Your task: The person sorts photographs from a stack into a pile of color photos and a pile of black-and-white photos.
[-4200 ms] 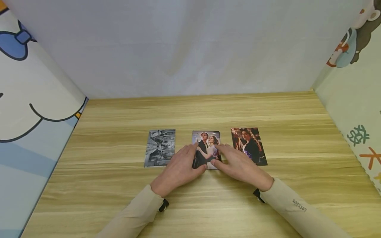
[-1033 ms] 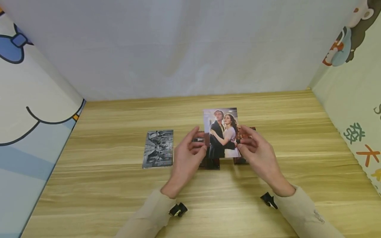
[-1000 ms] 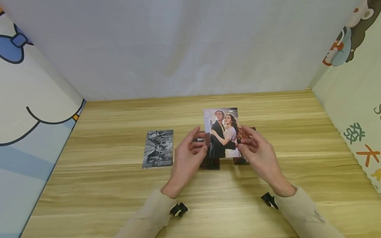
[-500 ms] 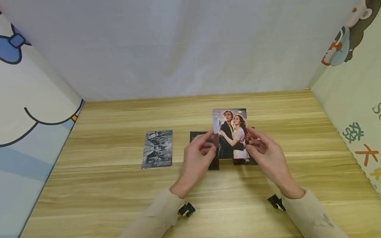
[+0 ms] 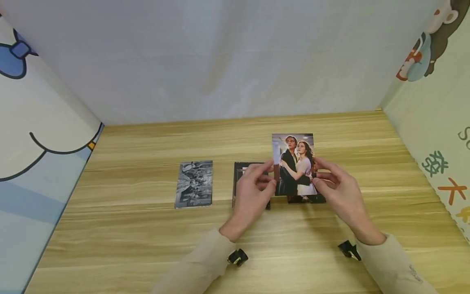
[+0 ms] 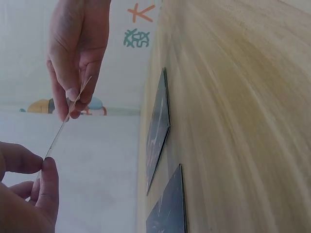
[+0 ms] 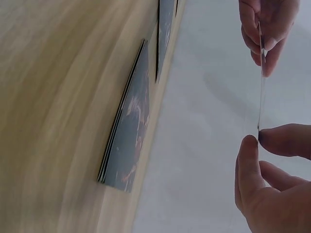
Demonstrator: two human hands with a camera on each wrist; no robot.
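Observation:
Between my two hands, a photo card (image 5: 295, 167) of a couple is raised above the table, seen edge-on in both wrist views. My left hand (image 5: 253, 196) pinches its left edge between thumb and fingers. At the opposite edge my right hand (image 5: 339, 196) pinches it the same way. Under the raised card lies the right-hand stack of cards (image 7: 129, 126), mostly hidden in the head view. A dark card (image 5: 240, 173) lies in the middle, partly covered by my left hand. Off to the left rests a grey card (image 5: 194, 183) with a crowded scene.
The wood-grain table (image 5: 128, 228) ends at a pale cloth wall (image 5: 235, 61) behind. Printed panels with cartoon figures stand along the left (image 5: 44, 106) and right sides. A black strap piece (image 5: 238, 257) sits at my left cuff, and another (image 5: 349, 250) at the right one.
The couple card, lying in the middle at first, was lifted by both hands, which uncovered a dark card. Over the last second, hands and card moved right, over the right-hand stack.

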